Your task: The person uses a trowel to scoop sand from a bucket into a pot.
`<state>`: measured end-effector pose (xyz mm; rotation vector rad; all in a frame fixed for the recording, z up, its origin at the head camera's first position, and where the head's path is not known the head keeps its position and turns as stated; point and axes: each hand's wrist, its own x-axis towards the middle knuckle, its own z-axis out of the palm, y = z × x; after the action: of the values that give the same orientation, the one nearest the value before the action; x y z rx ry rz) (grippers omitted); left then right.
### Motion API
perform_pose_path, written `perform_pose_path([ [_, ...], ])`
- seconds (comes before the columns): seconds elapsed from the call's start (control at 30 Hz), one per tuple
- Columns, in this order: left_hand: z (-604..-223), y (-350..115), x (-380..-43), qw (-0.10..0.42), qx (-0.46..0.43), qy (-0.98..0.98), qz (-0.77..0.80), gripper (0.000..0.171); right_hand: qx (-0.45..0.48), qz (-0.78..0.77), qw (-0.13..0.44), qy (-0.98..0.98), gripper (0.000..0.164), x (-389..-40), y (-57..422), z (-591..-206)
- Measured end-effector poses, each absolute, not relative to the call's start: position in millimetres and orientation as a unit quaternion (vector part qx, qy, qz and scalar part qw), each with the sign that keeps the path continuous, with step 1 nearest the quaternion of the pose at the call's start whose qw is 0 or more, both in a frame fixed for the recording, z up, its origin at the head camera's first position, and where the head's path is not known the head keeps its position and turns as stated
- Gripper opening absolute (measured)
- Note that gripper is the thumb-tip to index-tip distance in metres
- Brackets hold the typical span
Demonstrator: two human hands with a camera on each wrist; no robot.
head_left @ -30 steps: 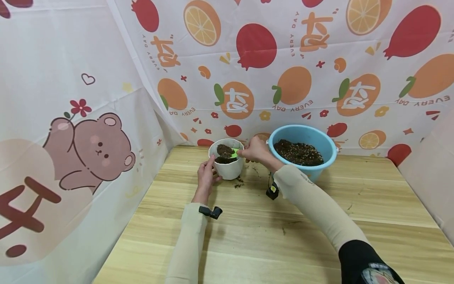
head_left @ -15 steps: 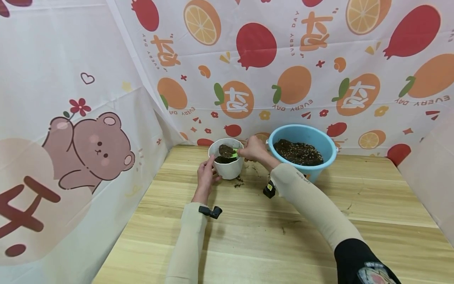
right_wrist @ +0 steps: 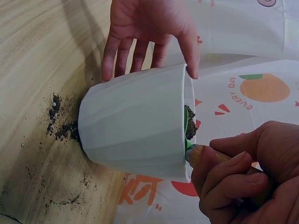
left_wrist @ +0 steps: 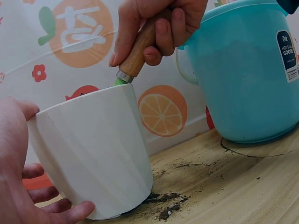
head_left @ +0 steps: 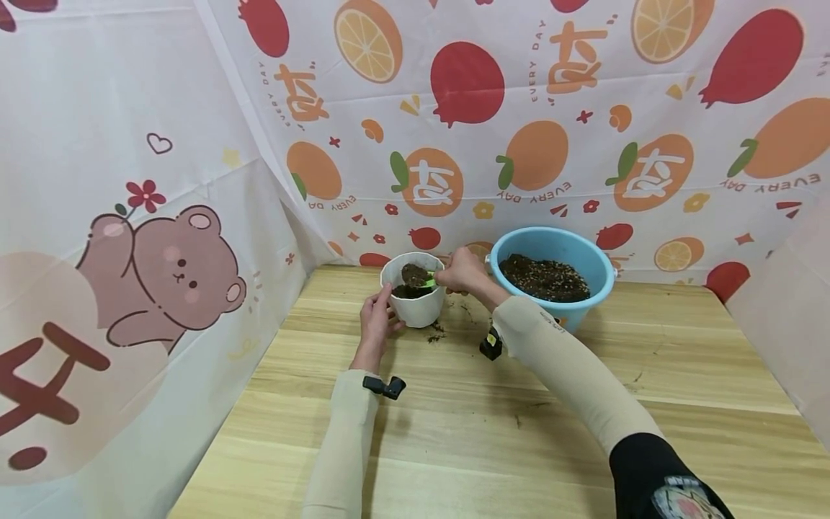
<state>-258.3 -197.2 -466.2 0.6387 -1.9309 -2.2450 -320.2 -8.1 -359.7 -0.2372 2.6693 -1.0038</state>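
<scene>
A white flowerpot [head_left: 418,311] stands at the back of the table with dark soil [head_left: 410,292] inside. My left hand [head_left: 376,322] holds the pot from its left side, thumb at the rim and fingers spread along the wall, as the left wrist view shows. My right hand [head_left: 463,272] grips the wooden handle [left_wrist: 142,49] of a small green trowel [head_left: 430,281]. The trowel's blade reaches over the rim into the pot, carrying a lump of soil [right_wrist: 190,122]. Much of the blade is hidden by that soil and the pot wall.
A light blue bucket [head_left: 599,288] partly filled with speckled potting soil [head_left: 545,278] stands right of the pot, behind the right forearm. Spilled soil crumbs [left_wrist: 168,203] lie by the pot's base. Printed fabric [head_left: 532,86] hangs behind the table.
The soil-laden trowel has shifted slightly right inside the pot, and the right forearm has moved a little leftward. The left hand and the pot stay in place.
</scene>
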Motion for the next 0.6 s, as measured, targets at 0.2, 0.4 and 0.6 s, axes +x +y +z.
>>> perform_pose_path([
  [0.2, -466.0, -199.0, -258.7, 0.05, 0.207, -0.635, -0.743, 0.071, -0.073, -0.342, 0.143, 0.926, 0.049, -321.0, -10.6, -356.3],
  [0.4, -466.1, -198.1, -258.6, 0.048, 0.205, -0.636, -0.742, 0.072, -0.062, -0.342, 0.151, 0.925, 0.043, -322.9, -10.2, -352.6],
  [0.6, -467.6, -198.2, -258.8, 0.054, 0.205, -0.636, -0.742, 0.07, -0.059, -0.349, 0.166, 0.921, 0.038, -324.3, -10.4, -349.6],
])
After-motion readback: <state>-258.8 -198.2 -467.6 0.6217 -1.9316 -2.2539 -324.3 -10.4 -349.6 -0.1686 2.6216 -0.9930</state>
